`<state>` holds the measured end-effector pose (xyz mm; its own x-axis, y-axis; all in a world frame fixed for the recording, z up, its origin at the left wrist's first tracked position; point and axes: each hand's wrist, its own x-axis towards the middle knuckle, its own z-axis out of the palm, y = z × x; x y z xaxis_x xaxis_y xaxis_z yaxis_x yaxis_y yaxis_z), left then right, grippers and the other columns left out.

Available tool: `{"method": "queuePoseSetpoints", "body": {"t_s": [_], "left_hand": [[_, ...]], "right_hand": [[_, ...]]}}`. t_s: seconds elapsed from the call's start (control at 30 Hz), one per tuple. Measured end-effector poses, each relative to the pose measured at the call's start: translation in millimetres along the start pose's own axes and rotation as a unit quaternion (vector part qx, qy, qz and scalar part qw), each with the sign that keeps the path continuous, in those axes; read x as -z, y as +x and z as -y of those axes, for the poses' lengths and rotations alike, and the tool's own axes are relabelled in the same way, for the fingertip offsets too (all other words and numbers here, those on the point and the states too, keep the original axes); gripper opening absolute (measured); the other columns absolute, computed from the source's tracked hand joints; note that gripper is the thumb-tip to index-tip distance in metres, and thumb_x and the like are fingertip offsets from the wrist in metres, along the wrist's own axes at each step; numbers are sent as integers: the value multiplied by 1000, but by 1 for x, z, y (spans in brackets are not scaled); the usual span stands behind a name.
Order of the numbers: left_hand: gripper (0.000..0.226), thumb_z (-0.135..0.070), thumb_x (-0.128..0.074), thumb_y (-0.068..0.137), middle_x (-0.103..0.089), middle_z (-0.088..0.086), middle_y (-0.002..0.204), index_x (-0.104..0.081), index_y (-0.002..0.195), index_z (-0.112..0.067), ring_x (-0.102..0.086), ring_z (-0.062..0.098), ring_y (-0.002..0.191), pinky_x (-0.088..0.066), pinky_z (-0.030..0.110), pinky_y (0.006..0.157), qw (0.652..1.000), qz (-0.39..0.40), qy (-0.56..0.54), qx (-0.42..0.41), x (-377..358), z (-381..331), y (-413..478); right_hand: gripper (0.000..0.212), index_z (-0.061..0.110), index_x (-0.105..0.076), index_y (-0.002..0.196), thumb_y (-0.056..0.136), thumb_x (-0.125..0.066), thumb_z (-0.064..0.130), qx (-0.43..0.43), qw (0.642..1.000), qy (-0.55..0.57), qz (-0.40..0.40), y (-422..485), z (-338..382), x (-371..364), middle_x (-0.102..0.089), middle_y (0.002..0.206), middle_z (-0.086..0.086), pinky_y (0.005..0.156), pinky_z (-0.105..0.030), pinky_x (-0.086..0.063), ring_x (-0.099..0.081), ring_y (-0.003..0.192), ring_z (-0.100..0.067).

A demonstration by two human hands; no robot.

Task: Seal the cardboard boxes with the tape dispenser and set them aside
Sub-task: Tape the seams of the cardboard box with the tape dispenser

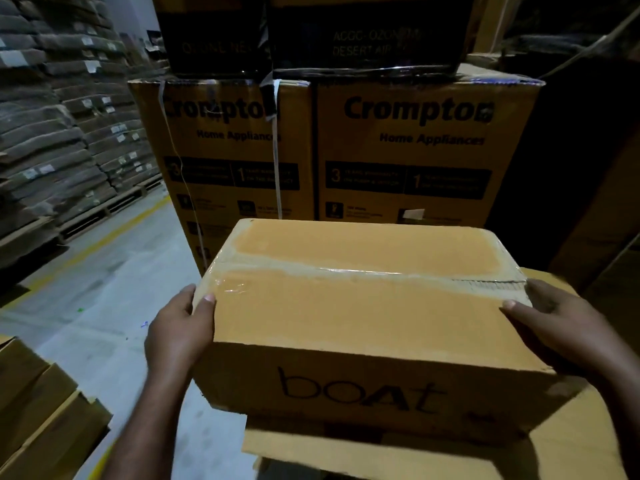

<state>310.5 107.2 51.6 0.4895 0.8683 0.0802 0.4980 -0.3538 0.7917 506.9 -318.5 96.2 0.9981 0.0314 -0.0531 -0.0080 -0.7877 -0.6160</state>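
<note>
Cardboard box point(363, 306) marked boAt, top seam taped, is gripped at its left end by the left hand point(180, 329) and at its right end by the right hand point(562, 327), thumbs on top.

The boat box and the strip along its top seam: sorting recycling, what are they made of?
The boat box: brown cardboard, matte, judging by dull tan faces and creased edges. The strip: apparently clear plastic tape, glossy; it wrinkles and glints over the seam.
</note>
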Motion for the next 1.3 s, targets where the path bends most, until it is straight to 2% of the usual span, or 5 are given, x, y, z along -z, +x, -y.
{"method": "queuePoseSetpoints", "body": {"t_s": [0.47, 0.73, 0.9, 1.03, 1.3], "left_hand": [[102, -22, -72, 93, 12, 9, 170, 4, 162, -12, 1, 26, 157, -15, 42, 125, 976, -55, -194, 83, -25, -34, 51], [101, -32, -64, 99, 7, 4, 170, 12, 161, -9, 1, 18, 156, -4, 23, 119, 968, 86, -236, 19, -86, -60, -87], [101, -40, -66, 96, 0, 0, 171, 5, 163, -18, -7, 18, 156, -15, 39, 126, 950, 148, -269, 51, -77, -50, -148], [109, -42, -69, 94, -1, -8, 169, 17, 160, -30, -14, 20, 155, -19, 36, 122, 935, 207, -280, 69, -82, -69, -216], [89, -23, -64, 99, -9, 0, 170, -3, 163, -15, -11, 15, 155, -11, 20, 118, 944, 35, -319, 71, -67, -89, -235]], "right_hand": [[56, 14, -53, 143, 92, -71, 29, 35, 999, 10, -36, -54, 19, -19, -59, 140, -12, 99, -51, -49, -57, 123, -34], [9, 33, -69, 100, 92, -69, 36, 81, 983, 93, 133, -122, 43, -27, -75, 83, 5, 69, -39, -61, -71, 64, -10], [39, 23, -69, 119, 93, -58, 49, 128, 980, 14, -149, -42, 24, -28, -69, 109, -8, 82, -46, -55, -63, 99, -30], [69, 17, -42, 150, 92, -68, 44, 67, 989, 132, -12, 30, 9, -42, -42, 149, -16, 97, -42, -41, -44, 131, -37], [28, 2, -62, 99, 86, -73, 25, 48, 912, 402, 70, 12, 21, -56, -52, 90, -6, 68, -38, -30, -46, 87, -24]]}}
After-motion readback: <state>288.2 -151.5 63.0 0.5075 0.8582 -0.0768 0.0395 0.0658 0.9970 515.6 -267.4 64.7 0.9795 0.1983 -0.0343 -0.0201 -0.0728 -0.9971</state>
